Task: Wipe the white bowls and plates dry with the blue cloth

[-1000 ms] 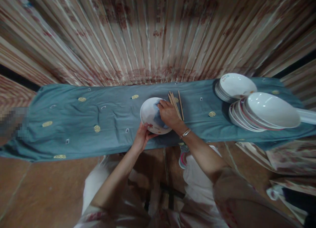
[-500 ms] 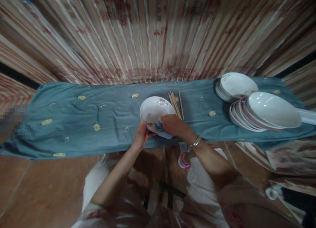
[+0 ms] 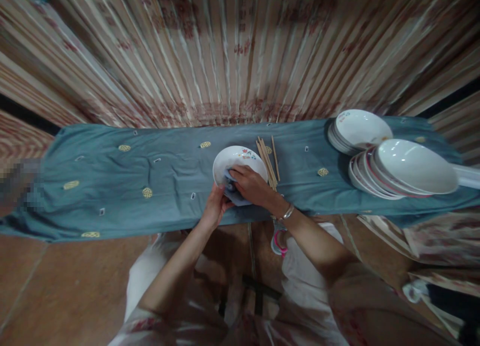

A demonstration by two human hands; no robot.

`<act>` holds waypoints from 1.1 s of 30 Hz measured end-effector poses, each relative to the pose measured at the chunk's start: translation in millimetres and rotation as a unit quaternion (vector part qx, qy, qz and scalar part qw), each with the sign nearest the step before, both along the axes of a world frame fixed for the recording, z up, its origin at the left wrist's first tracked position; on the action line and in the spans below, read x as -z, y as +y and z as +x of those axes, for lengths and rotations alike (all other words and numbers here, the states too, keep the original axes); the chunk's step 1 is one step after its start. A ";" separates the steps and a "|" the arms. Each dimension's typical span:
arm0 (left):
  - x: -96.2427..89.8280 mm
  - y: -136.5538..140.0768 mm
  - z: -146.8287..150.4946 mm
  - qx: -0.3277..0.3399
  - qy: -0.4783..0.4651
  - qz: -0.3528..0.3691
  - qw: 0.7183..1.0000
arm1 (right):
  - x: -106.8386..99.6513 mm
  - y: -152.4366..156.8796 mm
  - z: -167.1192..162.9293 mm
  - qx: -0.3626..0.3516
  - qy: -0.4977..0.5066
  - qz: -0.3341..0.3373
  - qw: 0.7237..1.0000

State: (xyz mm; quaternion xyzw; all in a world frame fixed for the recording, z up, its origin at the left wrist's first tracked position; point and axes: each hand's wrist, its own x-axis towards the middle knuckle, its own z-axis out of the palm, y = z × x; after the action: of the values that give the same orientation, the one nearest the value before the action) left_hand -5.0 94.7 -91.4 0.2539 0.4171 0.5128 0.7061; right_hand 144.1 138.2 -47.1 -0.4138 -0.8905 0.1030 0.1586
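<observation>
A white plate point(image 3: 240, 158) with small painted flowers is tilted up near the front edge of the table. My left hand point(image 3: 215, 206) grips its lower left rim. Bunched in my right hand point(image 3: 249, 182) is a blue-grey cloth point(image 3: 231, 188), pressed against the inside of the plate; a silver bracelet circles that wrist. The cloth and fingers cover the plate's lower part. Just right of the plate lie several wooden chopsticks point(image 3: 265, 161), one of them a little apart from the bunch.
On the right of the blue-green tablecloth point(image 3: 176, 161) stand a stack of flowered dishes point(image 3: 362, 128) and a stack of larger white bowls point(image 3: 412, 166). A pleated curtain point(image 3: 240, 76) hangs behind the table. A blurred patch point(image 3: 17, 186) covers something at the left edge.
My right hand has moved left across the plate with the cloth, from its right side to its lower middle. My left hand and the plate have hardly moved.
</observation>
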 end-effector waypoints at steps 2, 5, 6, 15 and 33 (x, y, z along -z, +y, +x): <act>-1.3 -0.6 -0.3 0.005 -0.006 0.008 1.000 | 1.5 3.1 2.8 0.021 -0.015 0.008 1.000; -3.0 -1.0 -0.1 0.011 -0.014 0.017 1.000 | -0.9 3.1 8.5 0.062 -0.066 -0.010 0.996; -3.3 -1.0 0.1 0.011 -0.014 0.015 1.000 | -2.5 1.8 10.7 0.075 -0.088 -0.020 0.993; -3.1 0.1 0.8 0.004 -0.011 0.012 1.000 | -20.6 -18.1 22.1 0.049 -0.210 -0.087 0.973; 1.0 0.5 4.8 -0.027 0.019 0.001 0.999 | 9.2 -9.3 -15.6 -0.068 0.141 -0.031 0.987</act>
State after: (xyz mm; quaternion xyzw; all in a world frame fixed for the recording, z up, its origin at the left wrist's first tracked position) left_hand -0.2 95.2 -92.4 0.2531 0.4361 0.5276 0.6837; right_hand 128.5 128.9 -56.4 -0.3382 -0.8819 0.1980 0.2620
